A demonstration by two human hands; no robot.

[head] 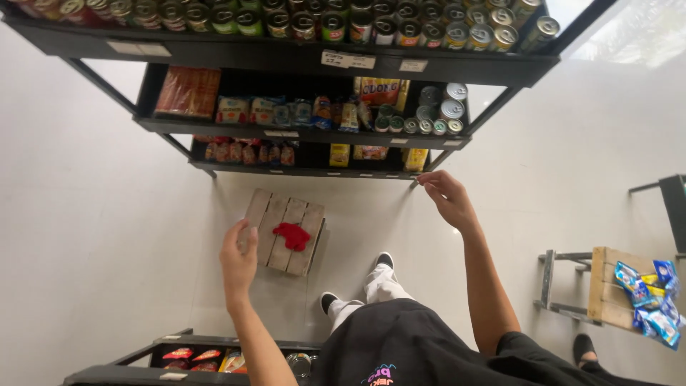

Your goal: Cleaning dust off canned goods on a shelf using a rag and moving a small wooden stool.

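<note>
I look straight down past a black shelf rack (300, 136) to the floor. My left hand (239, 257) hangs in the air with its fingers curled and loosely apart, holding nothing, over the left edge of a wooden crate (275, 214). A red cloth (293, 234) lies on the crate. My right hand (446, 196) is raised near the rack's lower right corner, fingers bent and apart, nothing in it. My two feet in black and white shoes (384, 260) stand on the pale floor beside the crate.
The rack carries rows of cans (343, 21) on top, packets and tins (439, 107) lower down. A second low shelf (214, 354) with packets is behind me. At right a wooden stool (607, 286) holds blue snack packets (654, 300).
</note>
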